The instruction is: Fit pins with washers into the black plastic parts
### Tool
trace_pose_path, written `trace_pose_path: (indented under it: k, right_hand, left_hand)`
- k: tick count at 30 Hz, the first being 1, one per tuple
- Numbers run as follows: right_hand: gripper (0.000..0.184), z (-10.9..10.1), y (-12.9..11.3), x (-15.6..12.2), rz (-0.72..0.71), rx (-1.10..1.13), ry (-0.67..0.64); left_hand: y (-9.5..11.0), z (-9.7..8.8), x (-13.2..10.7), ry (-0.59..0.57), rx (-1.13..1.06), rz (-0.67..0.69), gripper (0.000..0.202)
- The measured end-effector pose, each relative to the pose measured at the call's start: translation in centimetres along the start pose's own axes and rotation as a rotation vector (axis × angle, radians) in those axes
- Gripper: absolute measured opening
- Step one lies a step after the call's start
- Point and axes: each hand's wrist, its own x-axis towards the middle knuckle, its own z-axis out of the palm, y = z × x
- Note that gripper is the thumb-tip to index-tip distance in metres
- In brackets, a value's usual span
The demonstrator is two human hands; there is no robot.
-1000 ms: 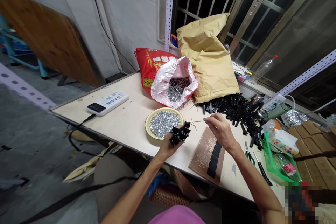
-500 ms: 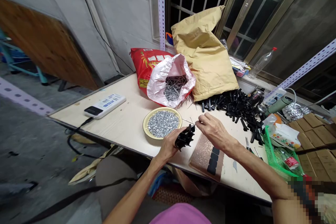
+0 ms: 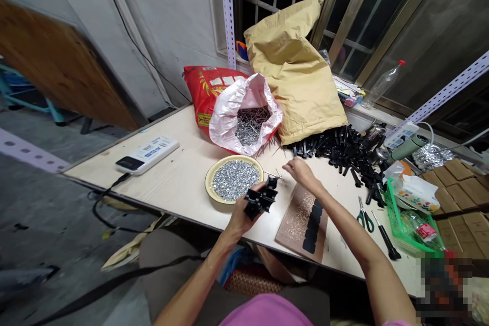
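My left hand (image 3: 240,220) is wrapped round a bunch of black plastic clips (image 3: 261,199), held up just in front of the bowl. My right hand (image 3: 301,173) hovers to the right of them with thumb and fingers pinched together. Whatever may be between those fingertips is too small to make out. A few loose long screws (image 3: 280,177) lie between the two hands. Small shiny metal nuts (image 3: 235,179) fill a cream bowl (image 3: 209,194) beside my left hand. Under my right forearm lies a brown board (image 3: 292,232) with a row of black pads.
A red sack (image 3: 196,94) with a white lining holds many screws (image 3: 250,125). Behind stands a large brown paper bag (image 3: 298,81). More black parts (image 3: 344,150) are piled at right, near scissors (image 3: 364,214), a screwdriver (image 3: 387,239) and a green basket (image 3: 395,219). A white device (image 3: 148,155) lies left.
My right hand has drawn away from the black clips. My left hand has tilted the clips and shifted slightly lower. The head view has moved a little, baring the scissors and screwdriver.
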Motion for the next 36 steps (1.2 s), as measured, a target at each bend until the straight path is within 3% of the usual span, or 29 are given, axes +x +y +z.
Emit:
trace_pose_path:
  k: [4,9,13,18,22,24,26,28,33,36]
  right_hand:
    - [0.023,4.7,-0.8,1.5,0.135,-0.045,-0.037]
    - [0.025,6.2,-0.7,1.6,0.183,-0.046,0.015]
    - [0.023,5.3,0.3,0.6,0.14,0.012,0.085]
    - [0.025,3.4,1.0,-1.6,0.039,0.147,0.195]
    - [0.038,0.8,0.5,-3.7,-0.203,0.524,0.368]
    - [0.028,-0.6,0.1,-4.8,-0.361,0.57,0.405]
    - [0.017,-1.9,-0.2,-5.7,-0.498,0.469,0.393]
    - [0.017,-2.7,-0.3,-6.4,-0.587,0.283,0.39]
    - [0.015,-3.5,-1.1,-7.4,-0.617,-0.229,0.436]
    - [0.013,-3.9,-1.9,-7.7,-0.686,-0.26,0.322]
  left_hand:
    - [-0.6,0.3,-0.3,-0.118,0.163,0.191,0.041]
    - [-0.2,0.5,-0.1,-0.093,0.065,0.117,0.034]
    - [0.4,0.5,0.0,-0.092,-0.013,0.03,0.033]
    - [0.0,0.4,0.1,-0.053,0.117,0.02,0.025]
    - [-0.2,0.6,0.1,-0.062,0.187,0.023,0.024]
    - [-0.2,0.5,0.2,-0.058,0.22,0.035,0.026]
    - [-0.4,0.2,0.5,-0.042,0.255,0.068,0.029]
    - [-0.7,-0.2,0.8,-0.032,0.291,0.119,0.032]
    - [-1.1,-0.9,1.5,-0.077,0.426,0.231,0.026]
    - [-0.8,-0.7,1.5,-0.126,0.534,0.245,0.017]
